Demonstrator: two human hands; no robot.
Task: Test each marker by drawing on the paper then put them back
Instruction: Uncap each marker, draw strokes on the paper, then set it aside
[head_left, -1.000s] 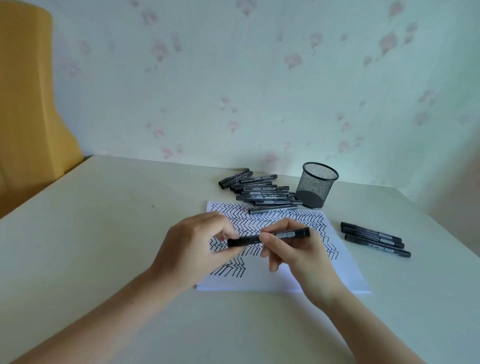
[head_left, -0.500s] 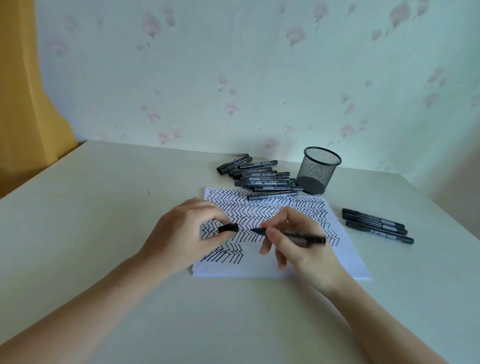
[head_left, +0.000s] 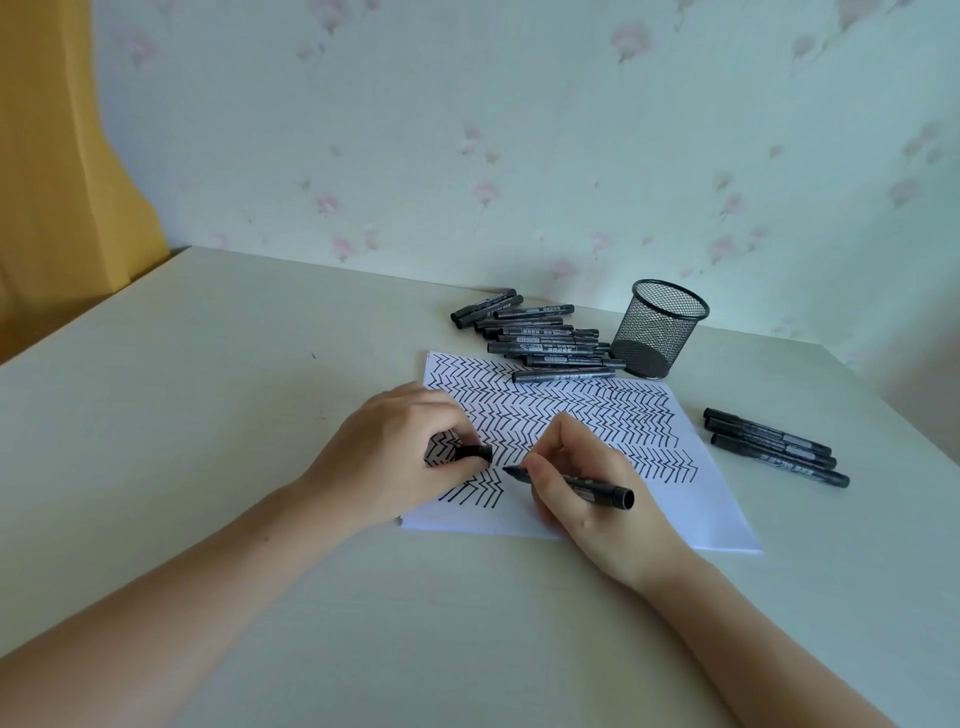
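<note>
A white sheet of paper (head_left: 711, 499) covered with black zigzag strokes lies on the table. My right hand (head_left: 587, 493) grips an uncapped black marker (head_left: 597, 488), its tip pointing left just above the paper beside the lowest strokes. My left hand (head_left: 395, 457) rests on the paper's left part and pinches the marker's black cap (head_left: 475, 453). A pile of several black markers (head_left: 540, 343) lies behind the paper. Three more markers (head_left: 774, 452) lie side by side to the right of the sheet.
A black mesh pen cup (head_left: 657, 327) stands upright behind the paper, right of the marker pile, near the wall. A yellow curtain (head_left: 57, 171) hangs at the far left. The pale table (head_left: 208, 415) stretches left and toward me.
The cap came off the marker: my left hand pulled it away to the left. My right hand turned the marker and lowered its tip to the paper.
</note>
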